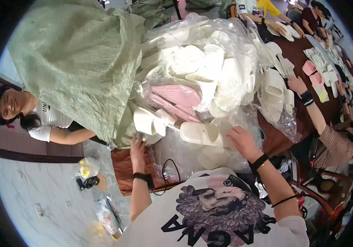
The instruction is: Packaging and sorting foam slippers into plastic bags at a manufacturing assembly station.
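Observation:
A heap of white slippers (230, 84) in clear plastic lies on the table in front of me, with pink slippers (174, 96) among them. My left hand (137, 153) is beside the lower edge of a green woven sack (82, 61), fingers apart, just below a loose white slipper (144, 122). Next to the strap end of another white slipper (195, 132), my right hand (243, 142) has its fingers bent together over the clear plastic bag (211, 158). Whatever lies between those fingertips is too small to make out.
A person (57, 119) reaches under the sack at the left. Along the brown-covered table (289, 49) to the right, other people handle slippers; one person's hand (296, 84) touches a white pair. A dark cord loop (170, 169) hangs near my left wrist. Bags lie on the left floor.

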Tool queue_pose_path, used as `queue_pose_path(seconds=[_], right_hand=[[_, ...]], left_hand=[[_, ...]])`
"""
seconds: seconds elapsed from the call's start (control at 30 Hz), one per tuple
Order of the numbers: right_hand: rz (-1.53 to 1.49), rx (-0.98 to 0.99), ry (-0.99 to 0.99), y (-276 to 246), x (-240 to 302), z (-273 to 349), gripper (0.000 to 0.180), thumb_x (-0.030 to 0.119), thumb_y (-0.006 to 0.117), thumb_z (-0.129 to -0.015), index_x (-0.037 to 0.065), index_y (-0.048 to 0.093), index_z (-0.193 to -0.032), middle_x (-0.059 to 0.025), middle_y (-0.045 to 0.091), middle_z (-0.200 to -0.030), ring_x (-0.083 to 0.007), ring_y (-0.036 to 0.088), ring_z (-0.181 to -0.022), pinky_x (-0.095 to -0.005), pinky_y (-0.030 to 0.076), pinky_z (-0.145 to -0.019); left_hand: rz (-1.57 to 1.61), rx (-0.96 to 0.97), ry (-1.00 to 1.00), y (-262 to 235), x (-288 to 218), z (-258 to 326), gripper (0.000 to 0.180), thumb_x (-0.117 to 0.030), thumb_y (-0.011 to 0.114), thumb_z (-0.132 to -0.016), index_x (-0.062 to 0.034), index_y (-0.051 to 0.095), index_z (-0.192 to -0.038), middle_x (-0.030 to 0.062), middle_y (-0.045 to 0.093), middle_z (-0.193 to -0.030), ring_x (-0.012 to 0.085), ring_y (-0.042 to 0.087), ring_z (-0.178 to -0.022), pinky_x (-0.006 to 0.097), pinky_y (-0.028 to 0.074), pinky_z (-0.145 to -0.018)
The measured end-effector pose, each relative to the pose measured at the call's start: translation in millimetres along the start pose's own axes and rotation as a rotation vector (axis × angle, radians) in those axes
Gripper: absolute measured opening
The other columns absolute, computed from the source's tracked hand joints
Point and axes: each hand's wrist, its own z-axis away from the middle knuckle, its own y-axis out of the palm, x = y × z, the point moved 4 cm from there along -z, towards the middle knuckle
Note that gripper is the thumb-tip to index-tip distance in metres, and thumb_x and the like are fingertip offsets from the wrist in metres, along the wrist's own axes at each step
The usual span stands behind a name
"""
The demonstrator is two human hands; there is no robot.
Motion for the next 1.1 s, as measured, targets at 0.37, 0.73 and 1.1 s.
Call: queue_pose_path(seconds=[0.37, 0.73, 1.1], right_hand=[[0.188, -0.196, 0.093, -7.1, 31.6, -72.2, 0.071, 0.022, 0.061, -0.088, 0.017, 0.026, -0.149, -0.0236, 0.052, -0.124, -0.0426, 0.054, -0.106, -0.0494, 0.039, -0.096], [-0.441, -0.213, 0.021, -31.5, 4.3, -98.6, 0.053, 0.025, 0.059, -0.091, 0.015, 0.042, -0.141, -0.0156, 0.064, -0.11, -0.0345, 0.061, -0.102, -0.0453, 0.04, -0.099], [-0.115, -0.228, -0.118, 16.2, 90.5, -4.2, 0.047, 0.017, 0.065, -0.086, 0.008, 0.051, -0.131, -0.0139, 0.055, -0.128, -0.0319, 0.051, -0.117, -0.0415, 0.038, -0.102]], left_hand=[[-0.108, 0.229, 0.304, 81.3, -17.5, -95.1, 0.076, -0.027, 0.057, -0.095, -0.0047, 0.013, -0.152, 0.0154, 0.024, -0.154, 0.0251, 0.026, -0.14, 0.034, 0.019, -0.114], [-0.75, -0.031, 0.568, 79.6, -2.0, -51.6, 0.042, -0.014, 0.065, -0.088, 0.0027, 0.053, -0.124, 0.0178, 0.057, -0.119, 0.0285, 0.054, -0.111, 0.038, 0.045, -0.091], [-0.125, 0.479, -0.263, 214.7, 14.3, 49.3, 0.047, -0.027, 0.061, -0.092, -0.0042, 0.043, -0.129, 0.0105, 0.062, -0.108, 0.0207, 0.065, -0.09, 0.033, 0.056, -0.072]])
